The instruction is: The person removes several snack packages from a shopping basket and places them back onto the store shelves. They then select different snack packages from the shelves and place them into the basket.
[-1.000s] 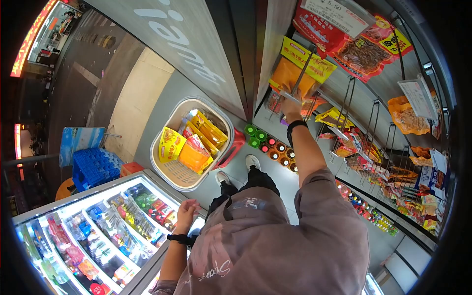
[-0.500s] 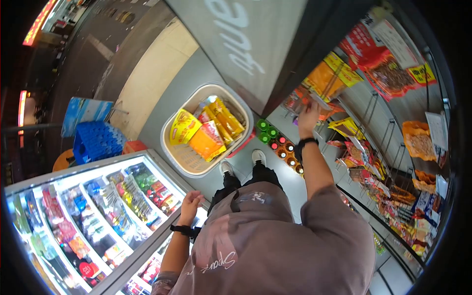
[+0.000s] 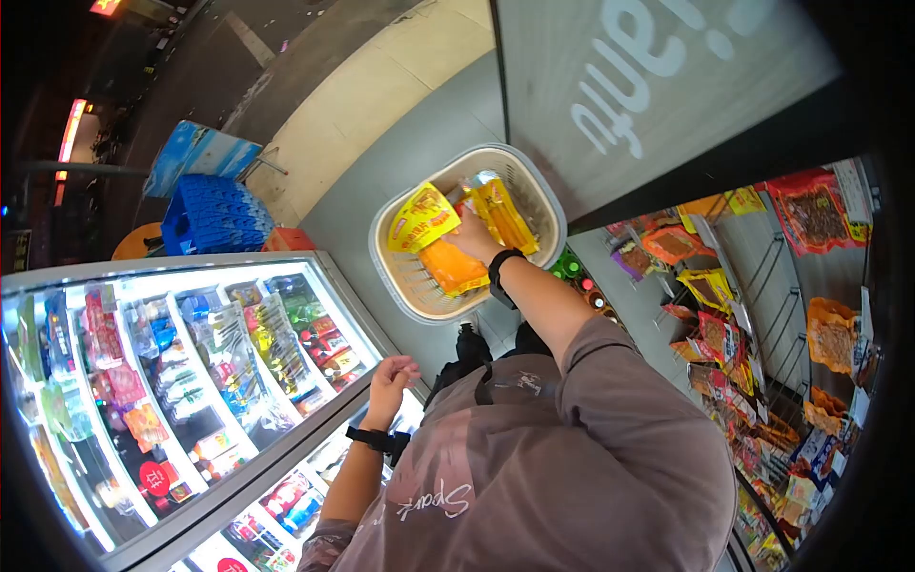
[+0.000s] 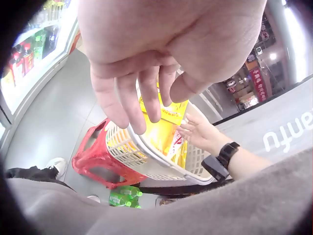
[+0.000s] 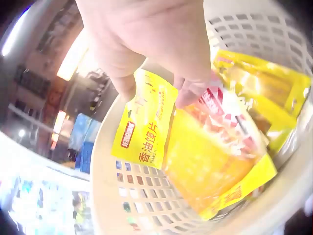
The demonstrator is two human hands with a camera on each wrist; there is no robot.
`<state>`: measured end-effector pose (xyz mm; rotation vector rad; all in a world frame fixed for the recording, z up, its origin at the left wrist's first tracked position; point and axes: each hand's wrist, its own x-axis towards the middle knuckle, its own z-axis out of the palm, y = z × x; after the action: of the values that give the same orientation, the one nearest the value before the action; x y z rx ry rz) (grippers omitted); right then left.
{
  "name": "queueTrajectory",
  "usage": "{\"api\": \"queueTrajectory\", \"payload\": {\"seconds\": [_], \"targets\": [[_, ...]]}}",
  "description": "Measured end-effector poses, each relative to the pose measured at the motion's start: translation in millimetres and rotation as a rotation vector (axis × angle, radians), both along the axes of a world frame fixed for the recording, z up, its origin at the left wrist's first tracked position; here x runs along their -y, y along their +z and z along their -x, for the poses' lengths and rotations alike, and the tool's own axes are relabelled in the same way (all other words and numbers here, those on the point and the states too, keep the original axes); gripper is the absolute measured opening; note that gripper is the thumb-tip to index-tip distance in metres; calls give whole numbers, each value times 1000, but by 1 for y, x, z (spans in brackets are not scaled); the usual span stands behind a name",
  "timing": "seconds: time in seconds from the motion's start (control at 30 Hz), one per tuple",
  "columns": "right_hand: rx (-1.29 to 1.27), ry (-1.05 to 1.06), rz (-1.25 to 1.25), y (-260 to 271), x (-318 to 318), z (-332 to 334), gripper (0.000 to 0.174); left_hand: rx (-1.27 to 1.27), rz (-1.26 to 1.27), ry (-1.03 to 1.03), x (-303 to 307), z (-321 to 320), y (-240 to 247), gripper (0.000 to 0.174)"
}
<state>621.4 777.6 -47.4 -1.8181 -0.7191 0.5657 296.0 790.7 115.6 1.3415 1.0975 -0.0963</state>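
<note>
My right hand (image 3: 472,236) reaches into the basket (image 5: 105,171) at upper centre of the head view, thumb and fingers at either side of a yellow packet (image 3: 417,219); I cannot tell whether they grip it. That packet leans by the basket's left wall, beside an orange packet (image 3: 451,267). Below, my left hand (image 3: 389,383) hangs loosely, holding nothing, near the lit freezer (image 3: 345,297).

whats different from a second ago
The right hand left the snack rack, moving leftward to the basket, where it reaches the yellow packet; whether it grips that is unclear. The head view turned too. The left hand stays by the freezer, holding nothing, and the orange packet remains in the basket.
</note>
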Motion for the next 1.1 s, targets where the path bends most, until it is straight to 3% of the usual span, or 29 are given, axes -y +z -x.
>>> {"api": "queueTrajectory", "payload": {"seconds": [0.07, 0.1, 0.17, 0.2, 0.27, 0.33, 0.43, 0.5, 0.53, 0.57, 0.6, 0.63, 0.7, 0.73, 0.77, 0.8, 0.83, 0.9, 1.1], "targets": [[-59, 0, 284, -21, -15, 0, 48, 14, -2, 22, -5, 14, 4, 24], [-47, 6, 281, -20, -15, 1, 48, 13, 14, 62, -8, 20, 6, 24], [139, 191, 504, 12, -2, 7, 40, 40, 34, 96, -15, 30, 3, 24], [158, 178, 513, 7, -1, 13, 40, 36, 40, 113, -19, 36, 0, 25], [92, 92, 141, -12, 6, 25, 32, 55, 69, 114, -27, 46, -13, 25], [17, 65, 24, 2, 12, 31, 31, 68, 76, 92, -35, 40, -22, 21], [144, -23, 118, 56, 51, 20, 33, 71, 97, 3, -51, 17, -38, 20], [-90, -51, -218, 65, 79, 13, 32, 95, 129, -54, -59, -8, -41, 20], [-199, -84, -377, 107, 102, 14, 30, 128, 114, -104, -67, -18, -47, 19], [-297, -135, -411, 166, 131, 18, 27, 163, 96, -152, -72, -31, -50, 19], [-164, -229, -257, 144, 158, 9, 26, 171, 98, -171, -76, -46, -49, 19], [-241, -339, -416, 166, 178, 16, 25, 179, 99, -202, -76, -62, -44, 19], [-111, -533, -382, 156, 230, 17, 26, 223, 54, -215, -74, -91, -27, 20], [-232, -705, -258, 180, 253, 28, 26, 231, 52, -223, -70, -103, -18, 20], [14, -768, -291, 135, 281, 22, 25, 237, 46, -250, -68, -110, -16, 20], [103, -904, -178, 122, 303, 24, 25, 260, 45, -275, -66, -116, -16, 19], [107, -927, -193, 117, 323, 24, 25, 281, 42, -300, -64, -121, -16, 18], [120, -1082, 113, 110, 356, 22, 29, 296, 56, -348, -56, -125, -17, 18], [216, -1188, 193, 88, 382, -28, 32, 196, 55, -461, -29, -126, -14, 19]]}}
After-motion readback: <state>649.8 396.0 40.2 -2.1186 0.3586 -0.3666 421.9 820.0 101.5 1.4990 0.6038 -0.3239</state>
